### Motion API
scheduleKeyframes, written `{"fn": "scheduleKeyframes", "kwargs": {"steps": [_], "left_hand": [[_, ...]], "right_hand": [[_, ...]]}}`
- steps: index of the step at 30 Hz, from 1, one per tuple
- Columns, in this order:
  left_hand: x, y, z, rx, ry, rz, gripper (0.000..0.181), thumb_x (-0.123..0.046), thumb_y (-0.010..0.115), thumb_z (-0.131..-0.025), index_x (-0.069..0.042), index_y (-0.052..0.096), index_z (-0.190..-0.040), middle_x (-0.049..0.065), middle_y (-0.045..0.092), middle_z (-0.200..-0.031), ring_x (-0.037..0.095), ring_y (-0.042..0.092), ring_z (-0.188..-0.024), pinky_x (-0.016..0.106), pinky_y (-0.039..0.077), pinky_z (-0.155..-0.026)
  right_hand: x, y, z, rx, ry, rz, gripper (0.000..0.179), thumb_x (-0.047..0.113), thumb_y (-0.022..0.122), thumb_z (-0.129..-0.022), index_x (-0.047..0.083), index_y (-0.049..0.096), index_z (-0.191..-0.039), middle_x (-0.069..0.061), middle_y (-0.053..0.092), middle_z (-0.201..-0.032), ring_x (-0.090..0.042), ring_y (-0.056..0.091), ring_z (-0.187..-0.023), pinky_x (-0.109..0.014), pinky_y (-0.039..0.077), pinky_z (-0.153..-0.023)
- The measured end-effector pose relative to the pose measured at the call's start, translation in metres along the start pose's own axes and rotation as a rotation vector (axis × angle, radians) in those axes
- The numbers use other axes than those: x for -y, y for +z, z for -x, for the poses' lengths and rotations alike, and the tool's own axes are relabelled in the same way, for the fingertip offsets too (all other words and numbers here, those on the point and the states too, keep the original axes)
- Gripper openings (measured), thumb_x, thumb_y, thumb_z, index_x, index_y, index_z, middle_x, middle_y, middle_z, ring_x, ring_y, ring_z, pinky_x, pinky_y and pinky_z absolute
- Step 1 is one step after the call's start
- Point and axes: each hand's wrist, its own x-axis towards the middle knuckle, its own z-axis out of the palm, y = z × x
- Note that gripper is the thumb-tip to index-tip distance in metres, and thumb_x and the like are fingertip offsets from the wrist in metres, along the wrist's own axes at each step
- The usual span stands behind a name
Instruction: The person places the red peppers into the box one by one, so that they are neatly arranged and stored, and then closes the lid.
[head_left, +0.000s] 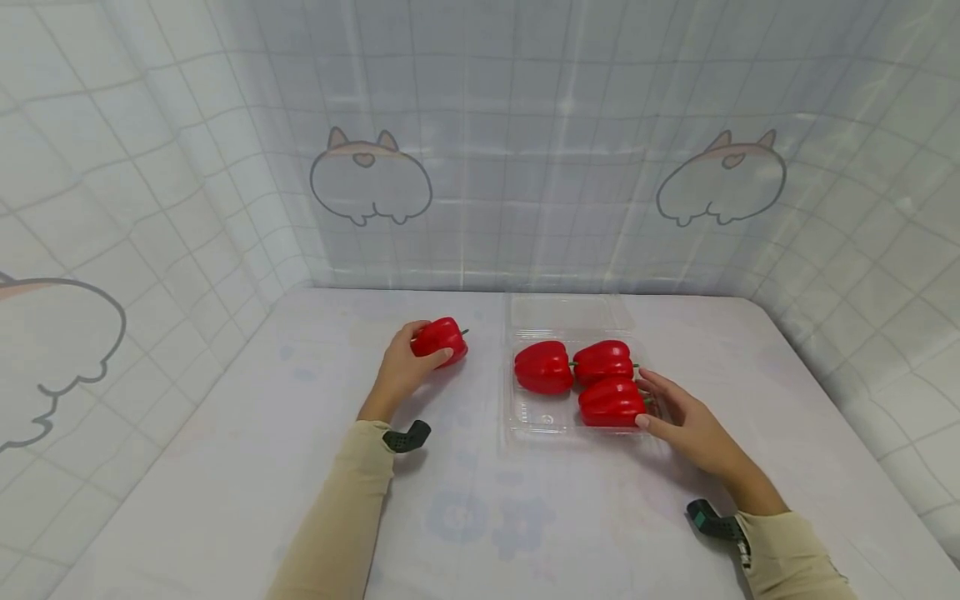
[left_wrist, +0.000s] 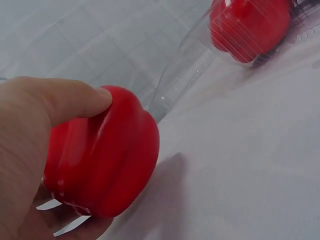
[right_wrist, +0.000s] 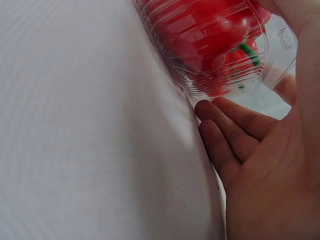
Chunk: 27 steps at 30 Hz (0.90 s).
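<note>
My left hand [head_left: 406, 367] grips a red bell pepper [head_left: 441, 340] left of a clear plastic clamshell box [head_left: 542, 418]. In the left wrist view the thumb lies along the top of this pepper [left_wrist: 107, 155], with fingers beneath it. Three more red bell peppers lie in the box: one at left [head_left: 543, 367], one at back right [head_left: 603, 362] and one at front right [head_left: 611, 402]. At the box's right end is my right hand [head_left: 693, 431], its fingers [right_wrist: 235, 132] loosely extended beside the ribbed wall and its thumb by the front right pepper.
The box's transparent lid [head_left: 570, 313] is folded back toward the rear of the white table [head_left: 480, 517]. Grid-patterned curtains [head_left: 495, 167] with cartoon animal outlines stand behind and at both sides. Each wrist carries a small dark device [head_left: 408, 437].
</note>
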Motion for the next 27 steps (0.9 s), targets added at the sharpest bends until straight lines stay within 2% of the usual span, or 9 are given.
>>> {"fn": "scheduleKeyframes", "kwargs": {"steps": [10,16,27], "left_hand": [[-0.011,0.001,0.007,0.086,0.023,0.018,0.083,-0.039,0.084,-0.08,-0.02,0.038,-0.147,0.006,0.045,-0.145,0.031,0.041,-0.133,0.05,0.053,-0.093],[-0.02,0.006,0.011,0.125,0.047,0.025,0.081,-0.038,0.085,-0.079,-0.019,0.039,-0.144,0.005,0.048,-0.141,0.03,0.044,-0.13,0.049,0.054,-0.093],[-0.035,0.013,0.02,0.196,0.139,0.047,0.075,-0.039,0.082,-0.08,-0.018,0.042,-0.14,0.004,0.052,-0.136,0.027,0.048,-0.124,0.047,0.055,-0.091]], "right_hand": [[0.001,0.0,0.0,-0.003,0.006,0.015,0.077,0.029,0.071,-0.094,0.015,0.03,-0.158,-0.019,0.042,-0.153,-0.04,0.038,-0.141,-0.015,0.036,-0.099],[0.001,0.0,0.0,-0.002,0.002,0.008,0.077,0.029,0.071,-0.094,0.014,0.03,-0.158,-0.019,0.042,-0.152,-0.04,0.038,-0.141,-0.014,0.035,-0.098],[-0.001,0.0,-0.001,0.0,-0.005,0.011,0.077,0.028,0.07,-0.094,0.015,0.029,-0.158,-0.019,0.042,-0.152,-0.04,0.038,-0.141,-0.012,0.035,-0.097]]}}
